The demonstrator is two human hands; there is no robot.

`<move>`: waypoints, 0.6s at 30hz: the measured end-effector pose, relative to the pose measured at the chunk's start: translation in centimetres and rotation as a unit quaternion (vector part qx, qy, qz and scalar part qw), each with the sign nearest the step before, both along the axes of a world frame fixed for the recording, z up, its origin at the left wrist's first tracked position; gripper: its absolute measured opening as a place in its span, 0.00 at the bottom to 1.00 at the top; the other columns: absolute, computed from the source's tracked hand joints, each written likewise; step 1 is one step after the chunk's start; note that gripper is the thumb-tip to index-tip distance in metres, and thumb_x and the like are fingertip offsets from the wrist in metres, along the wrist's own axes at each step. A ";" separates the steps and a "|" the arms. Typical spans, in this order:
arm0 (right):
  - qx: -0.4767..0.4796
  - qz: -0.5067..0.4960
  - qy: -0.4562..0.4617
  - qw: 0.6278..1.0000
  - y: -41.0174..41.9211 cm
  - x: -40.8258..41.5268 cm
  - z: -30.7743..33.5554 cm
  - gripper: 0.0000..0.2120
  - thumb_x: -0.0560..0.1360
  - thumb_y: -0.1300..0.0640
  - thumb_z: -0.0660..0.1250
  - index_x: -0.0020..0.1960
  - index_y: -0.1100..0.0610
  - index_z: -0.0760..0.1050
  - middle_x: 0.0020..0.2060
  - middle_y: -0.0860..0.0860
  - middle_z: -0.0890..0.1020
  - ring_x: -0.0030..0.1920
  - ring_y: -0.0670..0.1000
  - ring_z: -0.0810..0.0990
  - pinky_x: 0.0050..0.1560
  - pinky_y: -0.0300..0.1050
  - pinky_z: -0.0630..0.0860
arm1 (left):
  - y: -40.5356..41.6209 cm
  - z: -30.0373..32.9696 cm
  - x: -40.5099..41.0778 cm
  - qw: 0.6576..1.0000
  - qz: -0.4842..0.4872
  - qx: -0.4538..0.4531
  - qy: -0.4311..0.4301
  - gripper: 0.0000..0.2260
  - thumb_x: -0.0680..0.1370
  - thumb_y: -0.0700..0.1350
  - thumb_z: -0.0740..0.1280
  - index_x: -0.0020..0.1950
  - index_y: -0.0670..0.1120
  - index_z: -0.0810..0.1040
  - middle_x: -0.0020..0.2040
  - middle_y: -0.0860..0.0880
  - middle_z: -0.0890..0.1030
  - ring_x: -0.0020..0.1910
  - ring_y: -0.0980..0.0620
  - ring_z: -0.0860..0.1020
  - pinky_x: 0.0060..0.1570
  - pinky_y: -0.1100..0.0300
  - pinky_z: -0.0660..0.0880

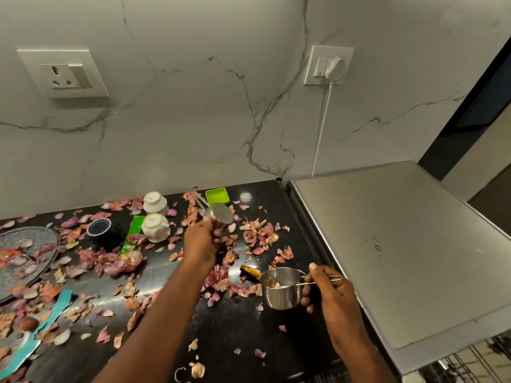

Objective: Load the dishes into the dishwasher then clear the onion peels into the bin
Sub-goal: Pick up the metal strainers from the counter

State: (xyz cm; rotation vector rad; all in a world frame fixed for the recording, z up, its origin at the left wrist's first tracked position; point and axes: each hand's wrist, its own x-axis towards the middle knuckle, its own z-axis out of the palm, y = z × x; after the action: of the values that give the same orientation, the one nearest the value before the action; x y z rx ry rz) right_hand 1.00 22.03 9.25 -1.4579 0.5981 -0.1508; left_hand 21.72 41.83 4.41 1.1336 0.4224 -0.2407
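My left hand (200, 243) grips a steel cup (219, 214), tilted over the middle of the black counter (235, 327). Near the counter's right edge my right hand (329, 288) holds a second steel cup (280, 288) by its wire handle, with scraps inside it. Two white cups (154, 214) stand upside down further back, beside a dark blue bowl (103, 232) that lies tipped over. Pink and brown onion peels (121, 262) are scattered over most of the counter. At bottom right, the dishwasher's rack (475, 363) shows under its grey top (401, 252).
A grey woven mat (25, 255) lies at the left edge. A green tray (217, 196) sits at the back by the marble wall, a green wrapper (131, 236) near the white cups, a teal strip (41, 330) at front left. A white cord (322, 120) hangs from the wall plug.
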 end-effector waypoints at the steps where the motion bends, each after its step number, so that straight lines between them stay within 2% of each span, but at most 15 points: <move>1: 0.030 -0.012 0.009 0.999 -0.1 0.2 -0.2 0.16 0.83 0.51 0.66 0.43 0.60 0.80 0.34 0.58 0.81 0.33 0.53 0.79 0.32 0.44 0.76 | 0.5 0.2 -0.7 0.981 0.033 -0.171 0.081 0.10 0.87 0.43 0.59 0.56 0.42 0.78 0.35 0.50 0.76 0.25 0.60 0.69 0.22 0.69 0.65; 2: 0.085 -0.034 0.022 0.996 -0.3 0.4 -0.4 0.15 0.83 0.51 0.66 0.42 0.59 0.79 0.33 0.57 0.80 0.31 0.51 0.78 0.31 0.42 0.74 | 1.1 0.2 -1.5 0.947 0.055 -0.285 0.140 0.10 0.87 0.42 0.57 0.53 0.43 0.78 0.31 0.52 0.72 0.23 0.60 0.67 0.19 0.70 0.61; 3: 0.172 -0.060 0.037 0.983 -0.4 0.6 -0.7 0.14 0.82 0.52 0.67 0.42 0.59 0.79 0.32 0.55 0.79 0.30 0.49 0.77 0.28 0.40 0.73 | 1.6 0.1 -2.4 0.923 0.069 -0.338 0.172 0.11 0.86 0.41 0.56 0.50 0.44 0.77 0.29 0.53 0.70 0.22 0.60 0.66 0.17 0.69 0.60; 4: 0.279 -0.085 0.053 0.955 -0.4 0.8 -0.9 0.12 0.81 0.52 0.69 0.43 0.58 0.78 0.32 0.54 0.79 0.28 0.47 0.76 0.26 0.38 0.73 | 1.9 -0.1 -3.3 0.917 0.076 -0.346 0.185 0.11 0.86 0.41 0.55 0.51 0.44 0.77 0.29 0.53 0.69 0.22 0.60 0.66 0.17 0.69 0.59; 6: 0.456 -0.122 0.063 0.880 -0.3 1.0 -1.4 0.10 0.79 0.52 0.72 0.44 0.59 0.78 0.33 0.53 0.79 0.26 0.44 0.78 0.22 0.33 0.74 | 2.4 -0.2 -5.1 0.940 0.073 -0.287 0.170 0.11 0.86 0.41 0.56 0.59 0.41 0.77 0.31 0.52 0.71 0.25 0.60 0.66 0.19 0.70 0.61; 7: 0.502 -0.136 0.051 0.853 -0.3 1.0 -1.9 0.11 0.77 0.51 0.73 0.45 0.59 0.78 0.34 0.53 0.79 0.26 0.43 0.79 0.23 0.31 0.75 | 2.5 -0.1 -6.0 0.958 0.065 -0.232 0.153 0.12 0.86 0.42 0.57 0.63 0.40 0.77 0.32 0.51 0.73 0.26 0.60 0.67 0.20 0.69 0.63; 9: 0.539 -0.154 0.034 0.827 -0.1 1.2 -2.7 0.15 0.74 0.48 0.74 0.45 0.60 0.78 0.33 0.52 0.80 0.26 0.42 0.80 0.23 0.29 0.74 | 2.9 0.3 -7.7 0.988 0.044 -0.110 0.104 0.13 0.87 0.45 0.57 0.65 0.40 0.76 0.38 0.47 0.79 0.29 0.59 0.68 0.25 0.67 0.65; 12: 0.560 -0.172 0.010 0.811 0.1 0.9 -3.2 0.21 0.63 0.45 0.80 0.44 0.60 0.80 0.30 0.50 0.80 0.24 0.41 0.79 0.22 0.29 0.73 | 3.4 1.1 -10.0 0.999 -0.001 0.027 0.048 0.13 0.88 0.48 0.56 0.62 0.45 0.78 0.47 0.44 0.82 0.33 0.56 0.71 0.33 0.63 0.67; 13: 0.564 -0.170 0.000 0.808 0.0 0.7 -3.3 0.23 0.59 0.44 0.81 0.42 0.60 0.80 0.29 0.49 0.79 0.23 0.41 0.79 0.21 0.29 0.72 | 3.5 1.3 -10.6 0.998 -0.012 0.055 0.029 0.13 0.88 0.48 0.56 0.60 0.46 0.79 0.48 0.43 0.83 0.34 0.55 0.73 0.34 0.61 0.69; 15: 0.541 -0.150 -0.001 0.827 -0.1 0.5 -2.8 0.22 0.61 0.42 0.80 0.40 0.59 0.80 0.29 0.48 0.79 0.22 0.41 0.77 0.19 0.29 0.70 | 3.6 1.6 -11.7 0.990 -0.048 0.128 -0.032 0.12 0.88 0.49 0.57 0.59 0.48 0.80 0.49 0.42 0.84 0.36 0.51 0.77 0.38 0.57 0.75; 16: 0.503 -0.135 0.014 0.854 0.0 0.5 -2.6 0.20 0.66 0.41 0.79 0.40 0.58 0.80 0.29 0.49 0.78 0.22 0.42 0.76 0.19 0.29 0.69 | 3.6 1.5 -12.3 0.980 -0.065 0.177 -0.067 0.11 0.87 0.49 0.58 0.58 0.49 0.80 0.49 0.44 0.85 0.38 0.50 0.79 0.40 0.54 0.78; 18: 0.350 -0.098 0.042 0.931 0.4 -0.3 -2.5 0.19 0.75 0.41 0.72 0.39 0.57 0.78 0.28 0.51 0.77 0.22 0.43 0.73 0.18 0.32 0.66 | 3.6 0.9 -13.2 0.940 -0.104 0.301 -0.120 0.08 0.86 0.48 0.60 0.55 0.51 0.80 0.47 0.47 0.84 0.41 0.52 0.82 0.45 0.52 0.82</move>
State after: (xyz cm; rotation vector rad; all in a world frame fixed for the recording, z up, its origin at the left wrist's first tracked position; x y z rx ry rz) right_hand 0.66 22.42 6.76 -0.7121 0.7704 -0.0222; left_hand 8.52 45.42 5.29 1.7932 0.1541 -0.1545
